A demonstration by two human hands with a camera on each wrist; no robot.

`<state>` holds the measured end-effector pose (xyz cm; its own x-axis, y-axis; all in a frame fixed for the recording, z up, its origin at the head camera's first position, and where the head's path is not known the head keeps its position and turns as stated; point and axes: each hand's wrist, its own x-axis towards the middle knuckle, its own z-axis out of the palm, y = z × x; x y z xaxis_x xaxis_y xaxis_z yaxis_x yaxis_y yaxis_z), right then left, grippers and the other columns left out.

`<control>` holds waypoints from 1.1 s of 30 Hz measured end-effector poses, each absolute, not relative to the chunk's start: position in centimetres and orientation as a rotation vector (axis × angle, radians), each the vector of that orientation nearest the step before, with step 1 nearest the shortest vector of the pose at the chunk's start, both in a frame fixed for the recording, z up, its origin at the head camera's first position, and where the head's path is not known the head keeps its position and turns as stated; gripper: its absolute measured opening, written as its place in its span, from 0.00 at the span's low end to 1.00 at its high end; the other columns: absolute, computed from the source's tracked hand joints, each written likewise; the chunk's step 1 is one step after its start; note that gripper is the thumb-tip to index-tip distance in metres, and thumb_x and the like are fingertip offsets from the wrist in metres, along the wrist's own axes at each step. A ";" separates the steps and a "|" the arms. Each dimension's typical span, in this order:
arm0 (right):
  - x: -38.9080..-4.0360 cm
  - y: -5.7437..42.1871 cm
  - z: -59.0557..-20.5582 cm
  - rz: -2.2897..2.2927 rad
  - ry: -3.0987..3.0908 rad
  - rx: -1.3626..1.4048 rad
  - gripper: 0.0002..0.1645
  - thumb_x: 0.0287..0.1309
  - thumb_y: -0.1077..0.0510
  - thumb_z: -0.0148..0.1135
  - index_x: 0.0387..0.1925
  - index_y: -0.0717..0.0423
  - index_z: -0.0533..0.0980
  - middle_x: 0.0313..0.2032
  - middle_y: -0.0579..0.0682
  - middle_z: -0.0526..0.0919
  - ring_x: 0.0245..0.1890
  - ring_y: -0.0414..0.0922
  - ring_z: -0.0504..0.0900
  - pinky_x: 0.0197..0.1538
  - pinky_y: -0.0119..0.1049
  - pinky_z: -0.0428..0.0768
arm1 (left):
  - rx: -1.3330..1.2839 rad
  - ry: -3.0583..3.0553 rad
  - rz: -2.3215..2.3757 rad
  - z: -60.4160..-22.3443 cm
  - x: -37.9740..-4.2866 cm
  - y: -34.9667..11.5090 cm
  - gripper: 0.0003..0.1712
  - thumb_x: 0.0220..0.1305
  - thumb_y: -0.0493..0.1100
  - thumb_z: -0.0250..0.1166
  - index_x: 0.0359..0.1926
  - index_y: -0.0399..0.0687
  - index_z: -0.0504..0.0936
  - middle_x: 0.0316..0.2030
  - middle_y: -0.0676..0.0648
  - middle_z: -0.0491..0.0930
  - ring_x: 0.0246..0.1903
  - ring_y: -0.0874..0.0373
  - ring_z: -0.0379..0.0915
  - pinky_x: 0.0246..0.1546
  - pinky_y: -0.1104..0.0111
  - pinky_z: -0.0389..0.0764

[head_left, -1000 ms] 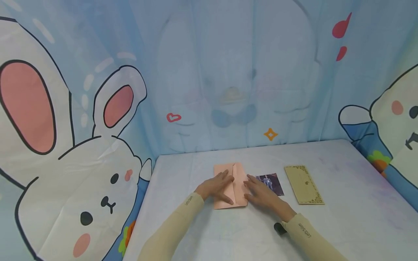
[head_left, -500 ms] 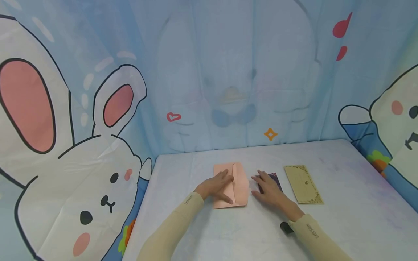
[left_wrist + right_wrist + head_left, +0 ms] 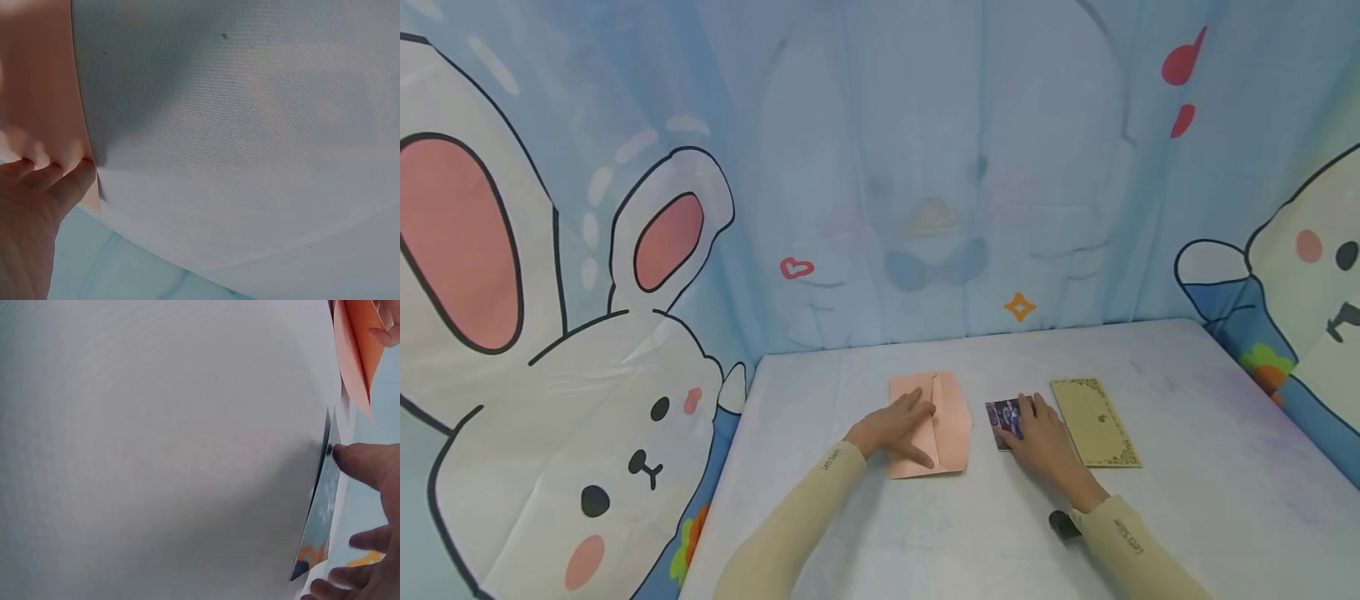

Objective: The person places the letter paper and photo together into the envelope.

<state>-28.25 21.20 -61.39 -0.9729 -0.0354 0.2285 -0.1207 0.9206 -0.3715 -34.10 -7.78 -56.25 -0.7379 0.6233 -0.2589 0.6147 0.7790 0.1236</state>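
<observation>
A pink paper envelope with its flap unfolded to the right lies on the table. My left hand rests on its left part, fingers spread; the left wrist view has the fingertips near the envelope's edge. To the right is a small dark photo print with figures on it. My right hand lies over the photo's right part and hides it. In the right wrist view the thumb touches the photo near one end, while the other fingers reach loosely past the opposite end.
A tan card or envelope with an ornate dark border lies right of the photo. Near the right sleeve is a small black object. A white cloth covers the table, and a blue curtain with cartoon rabbits hangs behind it.
My right hand has moved right from the envelope's flap edge, across the photo to its right side. The flap has risen outward to a point. The left hand has stayed on the envelope.
</observation>
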 end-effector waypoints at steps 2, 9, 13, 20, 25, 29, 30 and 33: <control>-28.1 21.1 -61.2 0.560 -2.899 0.068 0.50 0.62 0.47 0.68 0.69 0.78 0.56 0.65 0.82 0.60 0.63 0.78 0.65 0.60 0.72 0.68 | 0.948 2.686 0.048 -56.2 -34.0 -7.8 0.58 0.48 0.79 0.67 0.74 0.66 0.55 0.81 0.43 0.41 0.79 0.46 0.45 0.69 0.51 0.69; -28.2 21.1 -60.5 0.563 -2.951 -0.040 0.52 0.58 0.46 0.71 0.67 0.77 0.57 0.59 0.82 0.64 0.57 0.77 0.68 0.53 0.70 0.72 | 0.940 2.683 0.073 -56.1 -34.0 -7.9 0.58 0.48 0.79 0.68 0.74 0.67 0.54 0.81 0.44 0.40 0.80 0.47 0.43 0.68 0.50 0.70; -28.4 21.3 -60.4 0.594 -2.964 -0.059 0.53 0.56 0.44 0.72 0.66 0.77 0.58 0.53 0.82 0.65 0.51 0.74 0.71 0.47 0.66 0.76 | 0.942 2.687 0.063 -56.2 -34.1 -7.9 0.58 0.48 0.79 0.67 0.74 0.67 0.53 0.81 0.44 0.40 0.79 0.47 0.44 0.69 0.51 0.69; -28.6 22.3 -59.9 0.723 -3.045 -0.108 0.60 0.55 0.39 0.72 0.69 0.76 0.54 0.54 0.83 0.63 0.52 0.76 0.72 0.46 0.66 0.78 | 0.948 2.685 0.056 -56.4 -34.2 -7.9 0.58 0.48 0.79 0.67 0.75 0.67 0.53 0.81 0.43 0.40 0.79 0.47 0.44 0.70 0.51 0.68; -28.7 23.1 -59.8 0.773 -3.033 -0.052 0.51 0.59 0.49 0.70 0.68 0.77 0.55 0.55 0.84 0.65 0.52 0.76 0.74 0.51 0.66 0.76 | 0.957 2.688 0.058 -56.5 -34.2 -8.0 0.58 0.48 0.80 0.66 0.75 0.67 0.53 0.81 0.43 0.40 0.79 0.47 0.44 0.69 0.51 0.69; -28.8 23.9 -59.9 0.856 -2.962 0.047 0.41 0.60 0.61 0.66 0.67 0.78 0.58 0.46 0.77 0.73 0.44 0.67 0.78 0.48 0.60 0.78 | 0.949 2.692 0.061 -56.5 -34.1 -8.0 0.58 0.48 0.79 0.67 0.75 0.67 0.53 0.81 0.44 0.40 0.80 0.47 0.44 0.69 0.51 0.69; -28.8 24.1 -59.9 0.885 -2.947 0.068 0.40 0.61 0.63 0.65 0.67 0.78 0.58 0.42 0.74 0.75 0.40 0.63 0.78 0.45 0.56 0.79 | 0.948 2.692 0.064 -56.4 -34.1 -8.0 0.58 0.48 0.79 0.67 0.75 0.67 0.53 0.81 0.44 0.40 0.79 0.47 0.44 0.70 0.51 0.68; -28.9 24.7 -59.9 0.974 -2.915 0.081 0.37 0.61 0.68 0.62 0.67 0.77 0.59 0.32 0.62 0.76 0.30 0.51 0.75 0.33 0.43 0.75 | 0.951 2.692 0.069 -56.3 -34.0 -7.9 0.58 0.49 0.78 0.67 0.74 0.66 0.54 0.81 0.43 0.40 0.79 0.47 0.44 0.70 0.52 0.67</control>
<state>-28.86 24.73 -59.95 -0.9964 -0.0285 0.0801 -0.0710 0.7982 -0.5982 -33.97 -7.94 -56.30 -0.7420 0.6220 -0.2501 0.6084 0.7814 0.1385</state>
